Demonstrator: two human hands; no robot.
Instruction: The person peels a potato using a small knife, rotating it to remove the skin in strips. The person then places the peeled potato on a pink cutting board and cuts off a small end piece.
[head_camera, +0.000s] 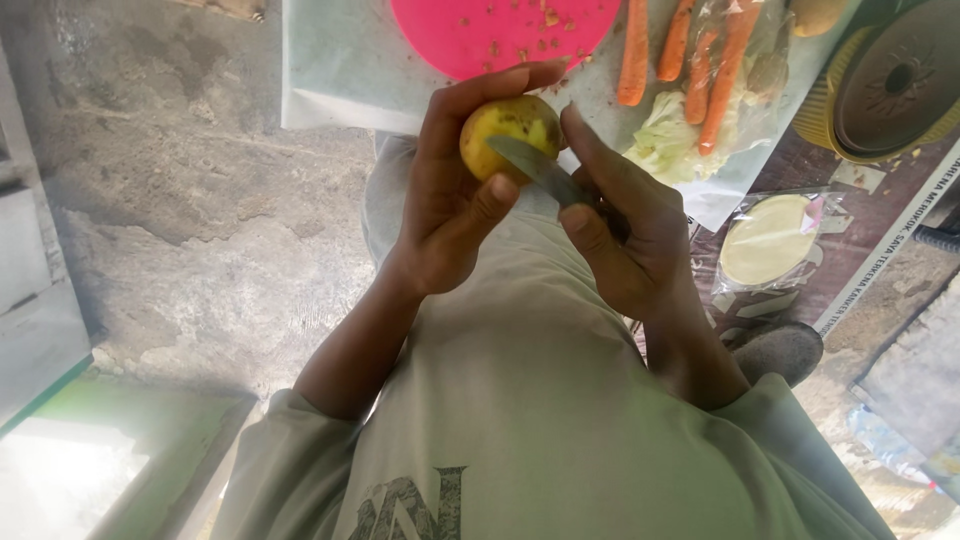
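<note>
Above the lap, a small round yellow potato with brown spots (508, 133) is grasped by the left hand (450, 200); a grey-bladed knife (540, 168) is clenched in the right hand (625, 235). Most skin seems peeled already, though the far side is hidden.

Carrots (634, 55), cabbage (665, 140), pink board (500, 30)

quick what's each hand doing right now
Left hand: closed around a yellow potato.
Right hand: closed on a knife, blade against the potato.
</note>
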